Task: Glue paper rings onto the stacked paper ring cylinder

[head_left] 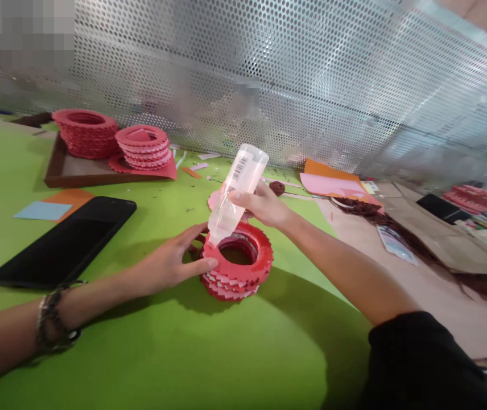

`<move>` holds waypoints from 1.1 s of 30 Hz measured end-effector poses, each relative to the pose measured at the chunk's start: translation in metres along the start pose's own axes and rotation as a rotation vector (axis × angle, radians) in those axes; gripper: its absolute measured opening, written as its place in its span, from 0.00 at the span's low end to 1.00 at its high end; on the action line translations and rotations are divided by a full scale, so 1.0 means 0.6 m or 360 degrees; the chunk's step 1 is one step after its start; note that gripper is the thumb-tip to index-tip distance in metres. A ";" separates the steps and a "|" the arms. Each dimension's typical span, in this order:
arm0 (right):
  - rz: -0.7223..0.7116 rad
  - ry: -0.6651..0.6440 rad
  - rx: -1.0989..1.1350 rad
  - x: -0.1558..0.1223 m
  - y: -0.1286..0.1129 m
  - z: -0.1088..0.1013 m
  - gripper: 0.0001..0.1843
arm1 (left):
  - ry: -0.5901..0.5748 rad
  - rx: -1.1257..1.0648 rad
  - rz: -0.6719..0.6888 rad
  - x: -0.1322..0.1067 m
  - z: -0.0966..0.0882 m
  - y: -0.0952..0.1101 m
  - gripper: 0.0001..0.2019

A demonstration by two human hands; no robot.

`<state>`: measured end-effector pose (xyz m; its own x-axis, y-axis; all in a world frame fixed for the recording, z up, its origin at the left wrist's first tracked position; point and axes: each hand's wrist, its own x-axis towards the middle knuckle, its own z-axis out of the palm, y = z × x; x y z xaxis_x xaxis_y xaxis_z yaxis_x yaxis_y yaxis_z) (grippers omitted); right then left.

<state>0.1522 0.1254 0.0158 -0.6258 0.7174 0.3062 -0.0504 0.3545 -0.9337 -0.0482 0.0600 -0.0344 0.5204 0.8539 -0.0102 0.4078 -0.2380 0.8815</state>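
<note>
Big silvery perforated screen [294, 74] is filling most of the top of the frame, and a bright green table [235, 359] is spreading out below it. A brown tray [82, 181] is sitting upper left, holding a tall stack of red rings [87, 141], with a pinker stack [145, 151] sitting at its right end. A black phone [65, 245] is lying just below, at left. The zigzag-edged ring stack [257, 270] is sitting just below center. A see-through bottle [243, 176] is tilting nose-down at its upper left edge; can't tell if the tip's touching. The right hand [265, 205] is wrapping snugly around the bottle. The left hand [184, 256] is resting half open against the ring stack's left side, thumb on top. A chunky bracelet [53, 322] is circling that wrist, lower left.
</note>
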 end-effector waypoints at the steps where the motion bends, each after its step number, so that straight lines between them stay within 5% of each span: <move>1: -0.0003 0.0006 0.0007 0.001 0.001 -0.001 0.26 | 0.0005 -0.0015 -0.0004 0.000 0.000 0.000 0.42; 15: -0.0009 0.0086 -0.0072 0.000 0.005 -0.019 0.28 | -0.0007 -0.0042 -0.0010 0.002 0.001 0.006 0.46; 27: 0.0016 0.0236 -0.0206 -0.009 0.008 -0.035 0.29 | 0.0096 -0.0043 0.0077 0.004 0.004 -0.022 0.46; 33: -0.0009 0.0320 -0.0252 -0.014 0.007 -0.044 0.30 | -0.0011 -0.0012 0.0039 0.002 -0.002 -0.007 0.44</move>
<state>0.1775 0.1367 0.0144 -0.4575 0.8143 0.3572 0.0788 0.4372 -0.8959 -0.0500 0.0627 -0.0377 0.5353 0.8446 0.0082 0.3892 -0.2552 0.8851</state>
